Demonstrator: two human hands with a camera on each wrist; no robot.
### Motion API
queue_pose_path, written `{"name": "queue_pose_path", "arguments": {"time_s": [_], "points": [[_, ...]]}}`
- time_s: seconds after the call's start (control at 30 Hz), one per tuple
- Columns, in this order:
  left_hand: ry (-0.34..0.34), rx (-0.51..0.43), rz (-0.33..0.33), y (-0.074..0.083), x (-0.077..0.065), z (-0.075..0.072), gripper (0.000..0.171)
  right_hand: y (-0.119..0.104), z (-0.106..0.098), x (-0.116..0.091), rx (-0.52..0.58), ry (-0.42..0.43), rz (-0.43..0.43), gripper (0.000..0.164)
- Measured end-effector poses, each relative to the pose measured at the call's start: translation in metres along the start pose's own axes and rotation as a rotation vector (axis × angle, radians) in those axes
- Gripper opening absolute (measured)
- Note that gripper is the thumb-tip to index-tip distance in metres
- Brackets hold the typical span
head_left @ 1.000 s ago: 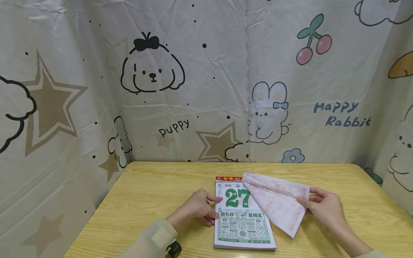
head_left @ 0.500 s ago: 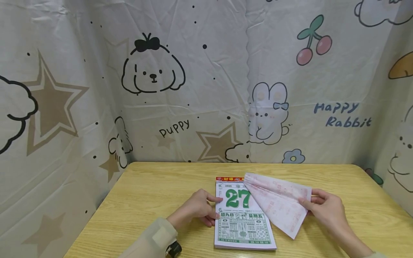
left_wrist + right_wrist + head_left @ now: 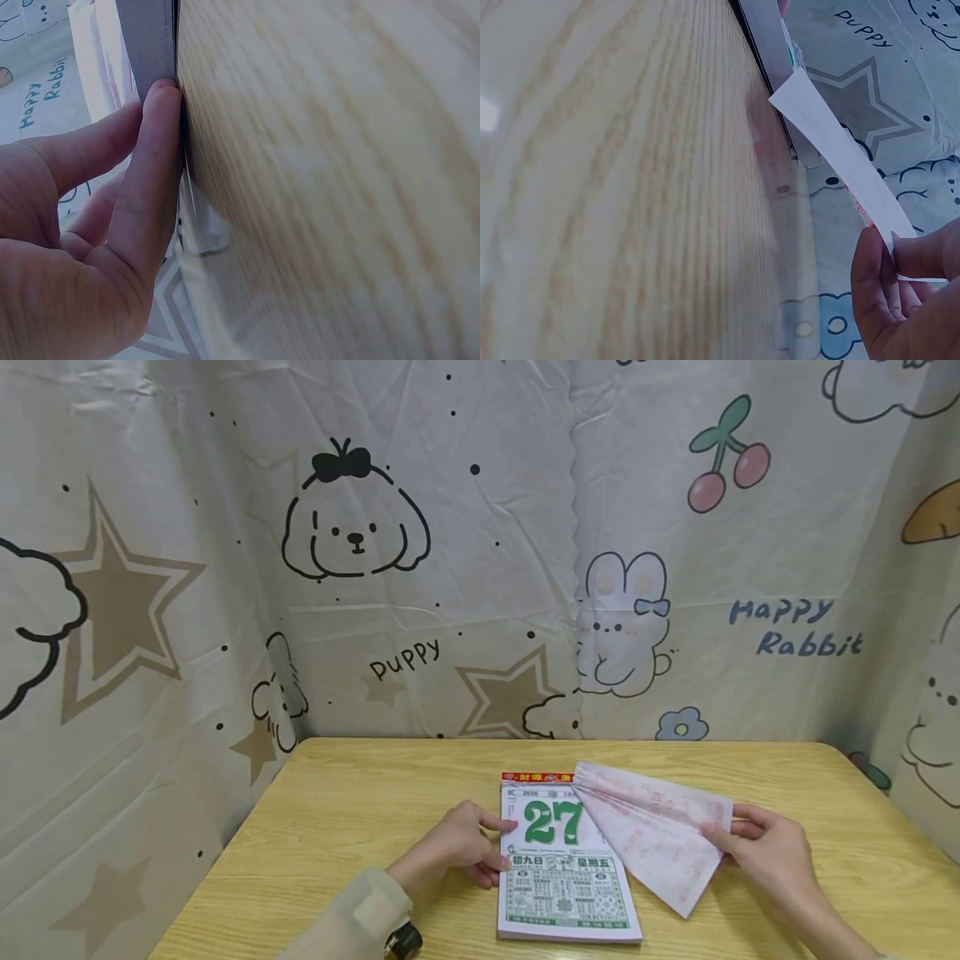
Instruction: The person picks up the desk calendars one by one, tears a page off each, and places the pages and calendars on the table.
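Observation:
A tear-off calendar lies on the table, showing a large green 27. My left hand is at its left edge, with two fingertips over the page margin. In the left wrist view a fingertip presses the side of the thick pad. My right hand pinches the outer edge of a thin calendar page between thumb and fingers. That page is pulled out to the right, creased, its pale back with faint red print facing up. Its narrow upper end overlaps the red header strip.
The light wood table extends around the calendar. A white cloth printed with puppies, rabbits and stars hangs behind the table and at both sides. A dark object shows under the left sleeve.
My right hand has moved slightly right with the page. The page's upper end has slid right along the header, uncovering more of the red strip. My left hand has stayed in place.

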State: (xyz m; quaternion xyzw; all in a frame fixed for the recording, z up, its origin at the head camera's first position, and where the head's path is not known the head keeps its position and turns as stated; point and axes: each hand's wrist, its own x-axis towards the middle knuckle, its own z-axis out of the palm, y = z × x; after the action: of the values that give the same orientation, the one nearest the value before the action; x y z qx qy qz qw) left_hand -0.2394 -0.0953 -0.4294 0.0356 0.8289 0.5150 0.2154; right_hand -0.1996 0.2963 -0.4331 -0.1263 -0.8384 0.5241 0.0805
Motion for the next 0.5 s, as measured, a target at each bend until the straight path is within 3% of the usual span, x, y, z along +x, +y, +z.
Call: {"name": "queue_pose_path", "arguments": {"time_s": [0.5], "points": [[0.002,-0.012,-0.004,-0.0007,-0.0005,0.0005,0.051,0.0059,-0.0047,-0.0001,0.010,0.009,0.033,0.063]]}}
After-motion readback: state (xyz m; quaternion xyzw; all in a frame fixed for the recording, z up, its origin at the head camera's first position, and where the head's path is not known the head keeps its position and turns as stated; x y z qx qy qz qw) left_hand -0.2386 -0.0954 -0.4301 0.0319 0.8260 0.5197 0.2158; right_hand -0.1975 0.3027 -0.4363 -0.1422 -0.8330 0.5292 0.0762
